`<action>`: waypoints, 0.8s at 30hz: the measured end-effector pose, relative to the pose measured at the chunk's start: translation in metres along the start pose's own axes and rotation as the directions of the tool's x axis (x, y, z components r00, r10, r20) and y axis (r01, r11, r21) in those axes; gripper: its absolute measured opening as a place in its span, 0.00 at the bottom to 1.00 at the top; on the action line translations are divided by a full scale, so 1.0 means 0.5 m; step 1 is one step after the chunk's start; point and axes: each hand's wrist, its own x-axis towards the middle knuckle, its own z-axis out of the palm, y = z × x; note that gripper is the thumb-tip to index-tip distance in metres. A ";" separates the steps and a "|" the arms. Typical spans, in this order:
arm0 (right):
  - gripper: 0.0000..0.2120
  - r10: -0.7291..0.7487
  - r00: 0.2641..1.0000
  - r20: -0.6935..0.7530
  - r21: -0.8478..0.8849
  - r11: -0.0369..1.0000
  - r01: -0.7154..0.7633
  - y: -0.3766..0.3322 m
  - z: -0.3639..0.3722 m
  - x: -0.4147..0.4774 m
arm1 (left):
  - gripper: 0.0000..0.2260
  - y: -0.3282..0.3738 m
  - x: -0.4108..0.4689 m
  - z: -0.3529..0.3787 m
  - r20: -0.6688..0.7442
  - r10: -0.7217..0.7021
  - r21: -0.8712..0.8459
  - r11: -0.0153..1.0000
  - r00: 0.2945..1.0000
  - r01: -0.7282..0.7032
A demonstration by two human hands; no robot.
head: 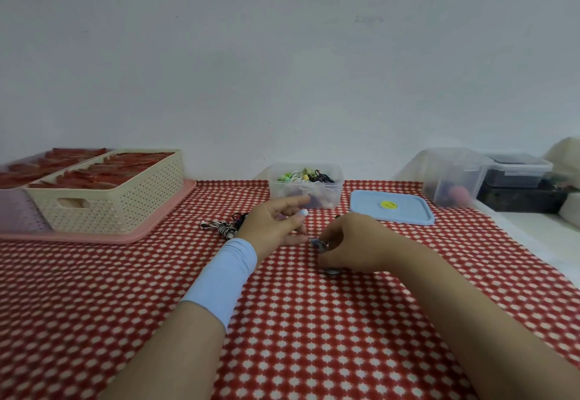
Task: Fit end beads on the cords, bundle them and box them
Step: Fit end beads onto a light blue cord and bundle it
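Nearest the camera, at six o'clock, lies the red cloth dotted with white stars [298,352]. The person's forearms cross it, the left wearing a pale blue sleeve band [226,277].

Mid-frame, the left hand [270,227] pinches a small white bead [303,212] at its fingertips, its other fingers loosely spread. Just at its three o'clock, the right hand [351,242] is curled downward over a small blue-grey piece [316,244]. This is probably a cord's end, though it is too small to be sure.

A black-and-white striped cord [223,227] lies at nine o'clock of the left hand. At twelve o'clock stands the clear plastic box [282,198] holding mixed beads and cords, with its flat blue lid [408,214] at one o'clock. A cream woven basket [110,201] sits on a pink tray [135,235] at ten o'clock.

The step looks like fitting the bead. To do it well, the person should:

- Turn the bead so its hole faces the cord tip.
- Hold the cord close behind its tip so it cannot bend.
- Bring the two together low over the cloth, where a dropped bead will stay put.
- Push until the bead seats.
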 end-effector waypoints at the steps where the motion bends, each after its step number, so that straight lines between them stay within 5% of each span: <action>1: 0.11 -0.006 1.000 -0.004 0.017 1.000 0.006 0.000 0.001 0.002 | 0.14 0.003 -0.001 -0.003 -0.006 0.003 0.022 1.000 1.000 -0.003; 10: 0.08 0.038 0.982 -0.187 0.328 0.944 0.026 0.013 -0.024 0.032 | 0.06 0.030 0.029 -0.024 -0.133 -0.018 0.015 1.000 0.991 0.020; 14: 0.03 0.018 0.962 -0.272 0.439 0.892 0.107 -0.007 -0.079 0.066 | 0.08 0.081 0.078 -0.036 -0.143 0.063 0.177 0.983 0.988 -0.037; 20: 0.07 -0.028 0.929 -0.368 0.424 0.884 0.195 -0.031 -0.169 0.175 | 0.10 0.137 0.207 -0.074 -0.218 0.127 0.368 0.929 0.968 -0.039; 24: 0.11 -0.077 0.914 -0.398 0.235 0.955 0.182 -0.041 -0.185 0.271 | 0.04 0.125 0.276 -0.091 -0.191 0.090 0.596 0.802 0.977 0.042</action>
